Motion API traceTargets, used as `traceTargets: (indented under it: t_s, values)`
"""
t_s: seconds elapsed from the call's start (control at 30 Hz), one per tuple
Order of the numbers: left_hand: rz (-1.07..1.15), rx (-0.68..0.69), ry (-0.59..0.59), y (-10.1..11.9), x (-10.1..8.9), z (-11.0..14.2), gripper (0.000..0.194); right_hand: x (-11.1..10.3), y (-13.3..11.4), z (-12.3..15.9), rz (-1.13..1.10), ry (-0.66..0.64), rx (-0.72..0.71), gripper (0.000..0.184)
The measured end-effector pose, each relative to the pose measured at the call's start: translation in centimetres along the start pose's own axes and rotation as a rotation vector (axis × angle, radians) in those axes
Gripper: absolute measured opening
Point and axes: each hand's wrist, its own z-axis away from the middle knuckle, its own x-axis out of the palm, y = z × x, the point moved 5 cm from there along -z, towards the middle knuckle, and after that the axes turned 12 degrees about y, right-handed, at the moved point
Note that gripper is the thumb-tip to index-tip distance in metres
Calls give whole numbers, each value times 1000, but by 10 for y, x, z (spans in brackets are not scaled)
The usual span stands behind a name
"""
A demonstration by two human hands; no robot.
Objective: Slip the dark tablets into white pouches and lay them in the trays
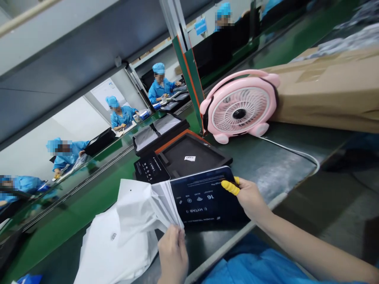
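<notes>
A dark tablet (204,201) with white print on its front lies tilted over the bench edge. My right hand (247,195), with yellow finger cots, grips its far right end, thumb side on the screen. The tablet's left end is inside the mouth of a white sleeve bag (136,205). My left hand (174,250) pinches the lower edge of that bag's opening. Beneath the bag rests a stack of white bags (109,248) on the bench. Just beyond the tablet sits a black tray (192,156) bearing a small white label, with another printed tablet (151,167) at its left.
A pink fan (239,112) stands on the bench (275,161), its white cable (296,152) trailing right. Behind it is a large cardboard box (331,90). A metal post (189,75) rises at the back. Several co-workers in blue sit across the green conveyor (59,201).
</notes>
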Motion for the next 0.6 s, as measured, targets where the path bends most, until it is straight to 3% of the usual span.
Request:
traceTargets:
  t_s: [0.17, 0.27, 0.37, 0.53, 0.6]
  values:
    - [-2, -74, -2, -27, 3, -2, 24, -3, -2, -10, -75, 114, 41, 39]
    - [82, -71, -75, -21, 13, -12, 30, 3, 1, -9, -120, 115, 50, 40]
    - [233, -111, -179, -6, 21, -39, 34, 15, 9, 4, -116, 30, 72, 41]
    - [252, -311, 32, -4, 6, -95, 27, 37, 12, 31, 10, -175, 8, 37]
    - [287, -360, -8, 0, 11, -97, 24, 43, 14, 35, 46, -198, 8, 37]
